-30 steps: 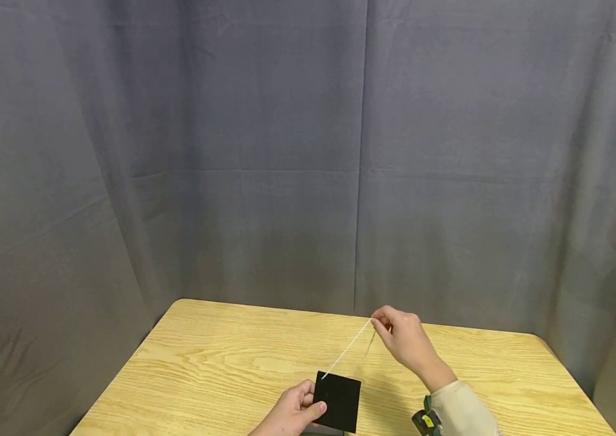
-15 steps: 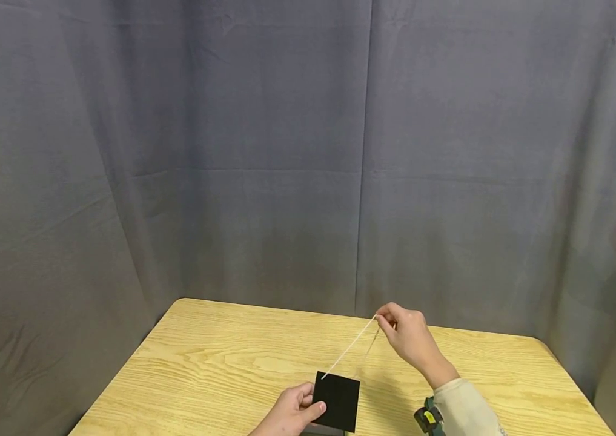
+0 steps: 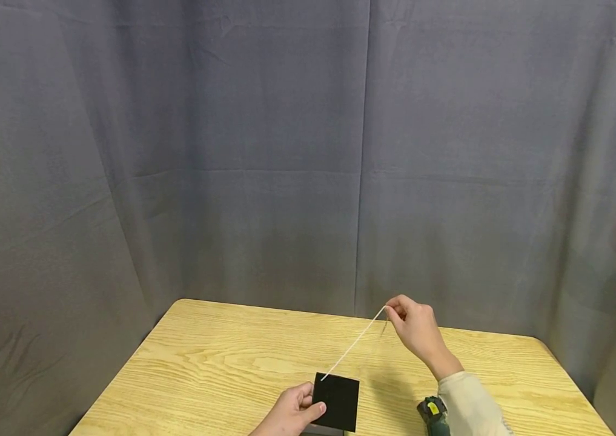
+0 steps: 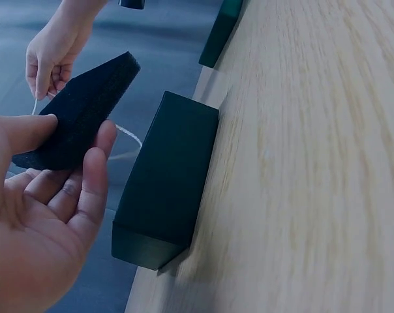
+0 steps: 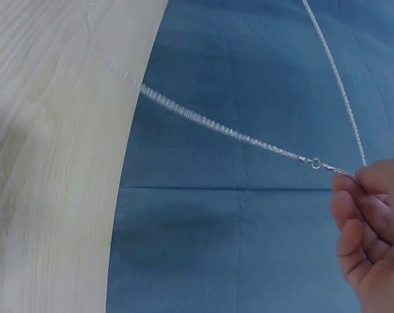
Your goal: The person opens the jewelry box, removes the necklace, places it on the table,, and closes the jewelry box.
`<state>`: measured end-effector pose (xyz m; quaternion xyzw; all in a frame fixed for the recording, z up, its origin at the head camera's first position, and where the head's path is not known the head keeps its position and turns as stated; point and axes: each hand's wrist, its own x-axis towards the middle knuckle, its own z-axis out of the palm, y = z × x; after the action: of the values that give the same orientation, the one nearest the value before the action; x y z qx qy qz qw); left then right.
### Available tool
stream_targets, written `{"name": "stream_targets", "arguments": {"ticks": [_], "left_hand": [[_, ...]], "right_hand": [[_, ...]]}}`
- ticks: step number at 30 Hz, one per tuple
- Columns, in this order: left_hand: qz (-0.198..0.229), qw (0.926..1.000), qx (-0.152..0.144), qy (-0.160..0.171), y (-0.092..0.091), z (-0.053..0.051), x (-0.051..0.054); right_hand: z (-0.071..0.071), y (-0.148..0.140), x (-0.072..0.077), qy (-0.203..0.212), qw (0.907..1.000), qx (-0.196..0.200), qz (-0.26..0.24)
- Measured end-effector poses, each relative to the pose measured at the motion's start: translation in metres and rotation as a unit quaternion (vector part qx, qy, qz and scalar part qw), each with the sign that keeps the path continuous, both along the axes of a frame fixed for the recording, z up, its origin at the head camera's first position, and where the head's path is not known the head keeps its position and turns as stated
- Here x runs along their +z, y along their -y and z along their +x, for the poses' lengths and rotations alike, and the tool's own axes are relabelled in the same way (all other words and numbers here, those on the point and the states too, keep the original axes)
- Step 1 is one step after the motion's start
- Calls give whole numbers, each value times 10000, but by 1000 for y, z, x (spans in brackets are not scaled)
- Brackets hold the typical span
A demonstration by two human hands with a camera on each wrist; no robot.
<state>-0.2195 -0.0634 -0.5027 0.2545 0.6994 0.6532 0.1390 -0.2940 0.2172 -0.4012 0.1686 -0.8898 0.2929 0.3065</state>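
My left hand point(image 3: 291, 409) pinches a square black foam pad point(image 3: 337, 402) by its left side, thumb on top and fingers underneath. A silver chain necklace point(image 3: 352, 345) rises from the pad's upper left corner to my right hand point(image 3: 419, 330), whose thumb and fingertips pinch it. In the right wrist view, the necklace point(image 5: 216, 126) bends at the fingertips, and a small ring clasp shows beside them. One strand hangs loose in a curve. Below the pad, a dark green box point(image 4: 167, 169) stands on the table in the left wrist view; its inside is hidden.
A second dark green object point(image 4: 222, 32) appears farther along the wood-grain table point(image 3: 204, 363). Grey curtains point(image 3: 264, 151) enclose the table at the back and sides. A black strap-on device point(image 3: 433, 412) sits at the right wrist, near a beige sleeve point(image 3: 471, 406).
My right hand has moved up and to the right, carrying the necklace's pinched end farther from the pad. My left hand and the foam pad have stayed almost still.
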Motion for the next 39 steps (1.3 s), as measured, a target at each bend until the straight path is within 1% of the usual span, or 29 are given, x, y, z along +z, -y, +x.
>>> {"name": "stream_targets", "arguments": {"ticks": [6,10,16,20,25,29,33,39], "left_hand": [[-22,9999,91,-66,-1,0,-1],[10,9999,105,-27,-2,0,-1],[-2,10000,24,62,-1,0,-1],[-32,10000,-4,41,-1,-1,-1],[-32,9999,-38,112,-1,0,0],[-52,10000,-25,77,-1,0,0],[-42,9999,-82,40,0,0,0],[150,9997,-203,53,0,0,-1]], "right_hand": [[-5,-11,-2,182,9995,-126,-209],[-11,-18,-6,305,9988,-249,-278],[-17,-29,-11,433,9975,-416,-372],[-20,-36,-12,481,9966,-507,-428],[-21,-41,-15,594,9955,-609,-423],[-24,-44,-18,691,9945,-658,-423],[-26,-46,-23,861,9932,-664,-405],[-28,-49,-31,1212,9900,-628,-356]]}}
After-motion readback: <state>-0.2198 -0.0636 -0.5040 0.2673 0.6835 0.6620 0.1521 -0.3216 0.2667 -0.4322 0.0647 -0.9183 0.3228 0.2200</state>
